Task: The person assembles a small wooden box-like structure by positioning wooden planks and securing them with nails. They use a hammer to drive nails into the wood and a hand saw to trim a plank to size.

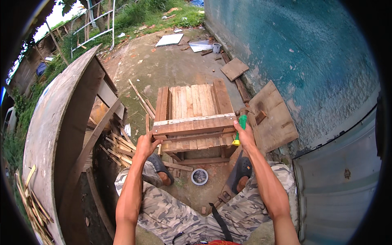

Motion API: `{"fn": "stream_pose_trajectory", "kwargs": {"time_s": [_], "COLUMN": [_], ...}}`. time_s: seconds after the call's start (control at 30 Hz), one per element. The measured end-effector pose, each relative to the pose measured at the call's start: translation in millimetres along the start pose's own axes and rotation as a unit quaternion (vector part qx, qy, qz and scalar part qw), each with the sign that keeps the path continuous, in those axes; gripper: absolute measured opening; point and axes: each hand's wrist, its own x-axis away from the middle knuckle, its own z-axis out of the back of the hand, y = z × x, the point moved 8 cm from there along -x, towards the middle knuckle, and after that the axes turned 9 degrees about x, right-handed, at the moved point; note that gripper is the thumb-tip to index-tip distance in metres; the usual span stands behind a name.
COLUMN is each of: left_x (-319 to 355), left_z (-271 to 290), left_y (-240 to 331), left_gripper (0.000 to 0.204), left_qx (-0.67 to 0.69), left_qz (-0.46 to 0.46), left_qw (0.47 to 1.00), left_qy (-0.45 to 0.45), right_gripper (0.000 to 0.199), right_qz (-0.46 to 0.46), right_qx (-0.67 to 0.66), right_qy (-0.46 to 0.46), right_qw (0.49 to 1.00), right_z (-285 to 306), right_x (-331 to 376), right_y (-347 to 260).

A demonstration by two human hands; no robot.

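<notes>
In front of me stands a small wooden frame (196, 129) of brown planks, with pale slats (192, 100) inside and a whitish strip along its near edge. My left hand (146, 145) grips its near left corner, the thumb curled over the front. At the near right corner, my right hand (245, 134) is closed around a hammer (241, 124) with a green and yellow handle, its fingers also touching the frame. The hammer's dark head points away from me beside the frame. A wooden stool-like support (200, 161) is under the frame.
Between my feet sits a round container (199, 177) of small dark pieces, probably nails. A large curved wooden panel (61, 118) rises at left, near loose sticks (120, 149). Plywood sheets (275, 118) lean by the blue wall (302, 53). A metal sheet (339, 167) stands at right.
</notes>
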Motion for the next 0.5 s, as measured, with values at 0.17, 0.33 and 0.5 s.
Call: {"fn": "stream_pose_trajectory", "kwargs": {"time_s": [0.17, 0.33, 0.5], "left_x": [-2, 2, 3], "left_z": [-9, -33, -46], "left_y": [-21, -35, -32], "left_gripper": [0.057, 0.069, 0.07], "left_qx": [0.117, 0.108, 0.141], "left_qz": [0.049, 0.118, 0.085], "left_qw": [0.992, 0.985, 0.986], "left_qy": [-0.01, -0.06, -0.025], "right_gripper": [0.049, 0.053, 0.055], "right_qz": [-0.001, 0.025, -0.007], "right_qx": [-0.057, -0.104, -0.182], "right_qy": [-0.005, -0.024, -0.036], "right_qw": [0.998, 0.994, 0.983], "right_z": [-4, -13, -16], "right_x": [-3, -8, -8], "right_y": [8, 16, 23]}}
